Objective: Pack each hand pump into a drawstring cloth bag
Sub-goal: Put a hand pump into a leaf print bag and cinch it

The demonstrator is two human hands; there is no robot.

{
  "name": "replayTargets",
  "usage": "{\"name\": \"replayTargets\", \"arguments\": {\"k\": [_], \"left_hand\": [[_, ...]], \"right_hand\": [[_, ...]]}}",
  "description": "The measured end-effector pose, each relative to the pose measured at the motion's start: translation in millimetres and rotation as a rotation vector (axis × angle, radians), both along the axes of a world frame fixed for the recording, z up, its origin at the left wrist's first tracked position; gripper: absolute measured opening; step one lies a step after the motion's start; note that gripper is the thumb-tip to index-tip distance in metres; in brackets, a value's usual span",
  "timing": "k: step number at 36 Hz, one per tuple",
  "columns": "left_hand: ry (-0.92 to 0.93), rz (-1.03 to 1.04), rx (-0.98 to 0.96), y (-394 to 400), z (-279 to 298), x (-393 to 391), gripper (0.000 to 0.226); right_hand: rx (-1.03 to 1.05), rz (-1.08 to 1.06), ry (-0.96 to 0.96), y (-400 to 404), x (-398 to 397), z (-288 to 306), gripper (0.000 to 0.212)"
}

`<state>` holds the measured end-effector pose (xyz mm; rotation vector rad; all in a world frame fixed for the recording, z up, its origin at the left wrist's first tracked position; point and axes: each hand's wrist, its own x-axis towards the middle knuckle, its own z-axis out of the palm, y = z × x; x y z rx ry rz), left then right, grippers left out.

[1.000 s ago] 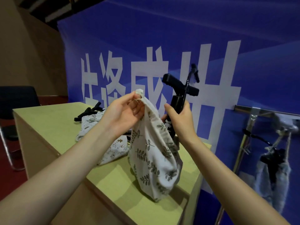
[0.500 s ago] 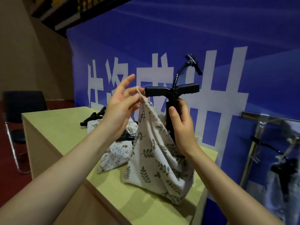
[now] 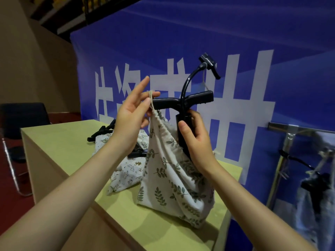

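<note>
Head view, item by item.

Hand pump (image 3: 183, 122): black, T-handle, upright; its barrel stands inside the bag mouth while handle, hose and nozzle clip rise above the cloth.

Leaf-print drawstring bag (image 3: 168, 180): base resting on the counter (image 3: 59, 140), mouth gathered into ruffles around the barrel.

Your right hand (image 3: 194, 140): fingers curled round the barrel at the bag's rim, holding pump and cloth together.

Your left hand (image 3: 132, 115): thumb and forefinger pinch the drawstring (image 3: 151, 101) just beside the handle's left end; remaining fingers spread wide.

Second printed bag (image 3: 126, 169): lying behind on the counter, another black pump part showing at its far side.

Handling note: the step looks like cinching. Draw the cord up and away from the mouth in a steady line, and keep your right grip firm so the pump does not tip. Watch that the cord does not snag under the handle end; the cloth may bunch unevenly otherwise.
</note>
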<state>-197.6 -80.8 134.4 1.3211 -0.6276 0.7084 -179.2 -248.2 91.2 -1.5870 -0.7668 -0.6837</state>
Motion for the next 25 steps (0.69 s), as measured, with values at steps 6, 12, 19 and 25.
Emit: {"name": "replayTargets", "arguments": {"k": [6,12,19,25], "left_hand": [[-0.057,0.129,0.088,-1.2,5.5,0.9,0.032],[0.068,0.185,0.193,-7.1,3.7,15.5,0.028],[0.119,0.195,0.159,-3.6,4.4,24.9,0.020],[0.138,0.229,0.115,0.9,0.7,29.9,0.019]], "right_hand": [[-0.048,0.053,0.005,2.2,-0.2,1.4,0.032],[-0.164,0.128,0.076,-2.8,8.0,6.9,0.036],[-0.323,0.032,0.099,-21.0,21.6,21.3,0.034],[-0.279,-0.127,0.447,-68.7,40.5,13.1,0.040]]}}
